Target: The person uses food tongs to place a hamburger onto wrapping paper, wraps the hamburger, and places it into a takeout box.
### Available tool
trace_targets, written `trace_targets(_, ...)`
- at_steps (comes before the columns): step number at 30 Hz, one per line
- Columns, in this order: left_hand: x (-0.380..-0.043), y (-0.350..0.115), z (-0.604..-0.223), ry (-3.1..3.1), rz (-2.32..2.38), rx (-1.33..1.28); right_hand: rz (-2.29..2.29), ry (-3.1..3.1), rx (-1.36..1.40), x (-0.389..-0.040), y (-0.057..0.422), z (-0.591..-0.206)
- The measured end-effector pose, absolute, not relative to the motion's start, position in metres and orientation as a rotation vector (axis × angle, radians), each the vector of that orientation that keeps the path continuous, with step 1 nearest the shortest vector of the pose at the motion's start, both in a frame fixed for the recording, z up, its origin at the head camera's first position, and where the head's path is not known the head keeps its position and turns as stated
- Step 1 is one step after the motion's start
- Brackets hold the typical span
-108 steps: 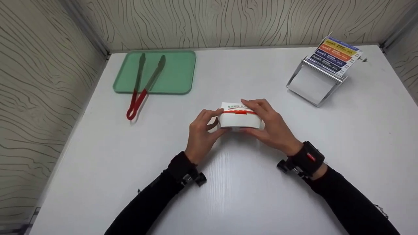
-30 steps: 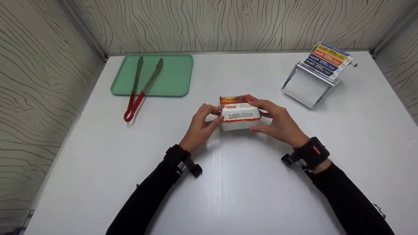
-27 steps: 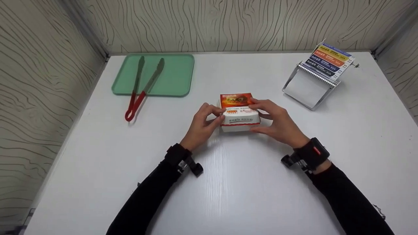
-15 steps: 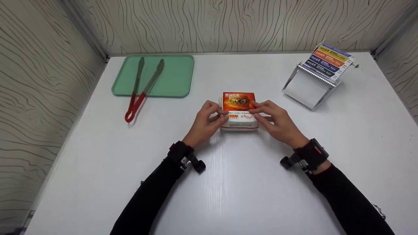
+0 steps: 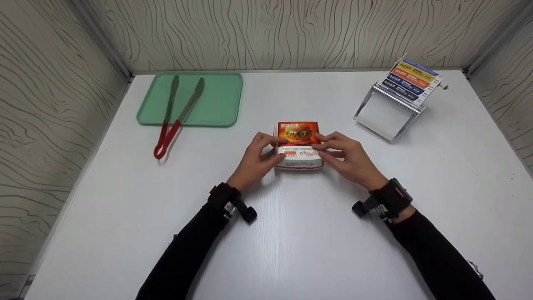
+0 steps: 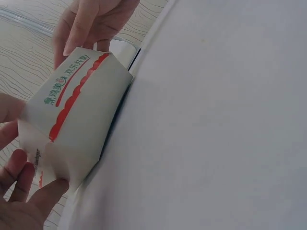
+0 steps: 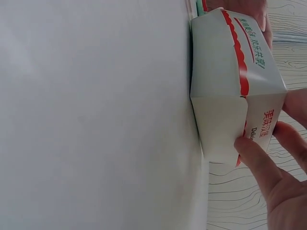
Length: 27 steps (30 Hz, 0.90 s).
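Note:
A white cardboard burger box (image 5: 299,152) sits on the white table between the hands, its red-orange top with a hamburger picture facing up. My left hand (image 5: 258,160) holds its left side, with bent fingers along the upper edge and the thumb near the front corner. At the right side, my right hand (image 5: 349,158) grips the box in the same manner. In both wrist views the front of the burger box (image 6: 79,103) shows a red scalloped band and green lettering, and its flaps meet along that band. The box's inside is hidden.
At the back left lies a green tray (image 5: 218,100), with red-handled metal tongs (image 5: 170,129) resting across it and over its front edge. A metal dispenser (image 5: 389,112) carrying a colour-striped label card (image 5: 410,81) stands at the back right. A wood-grain wall (image 5: 283,33) closes the rear.
The box has turned from showing mostly its white front to showing its red top. Its front now appears as a narrow strip. Both hands have stayed at its sides, fingers shifting onto the top.

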<state>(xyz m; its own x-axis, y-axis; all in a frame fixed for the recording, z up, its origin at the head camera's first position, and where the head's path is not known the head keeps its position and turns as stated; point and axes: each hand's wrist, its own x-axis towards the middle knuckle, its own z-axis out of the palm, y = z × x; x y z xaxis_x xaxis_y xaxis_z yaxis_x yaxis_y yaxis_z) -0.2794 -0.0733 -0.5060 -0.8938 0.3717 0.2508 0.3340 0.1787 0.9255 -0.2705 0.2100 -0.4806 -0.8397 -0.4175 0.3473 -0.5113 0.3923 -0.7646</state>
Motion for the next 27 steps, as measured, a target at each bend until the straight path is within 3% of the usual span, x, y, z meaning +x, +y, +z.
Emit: trace_targets(27, -0.2766, -0.0732, -0.5065, 2.341, 1.866, 0.669, 1.429, -2.574, 0.826, -0.268, 0.2081, -0.4781)
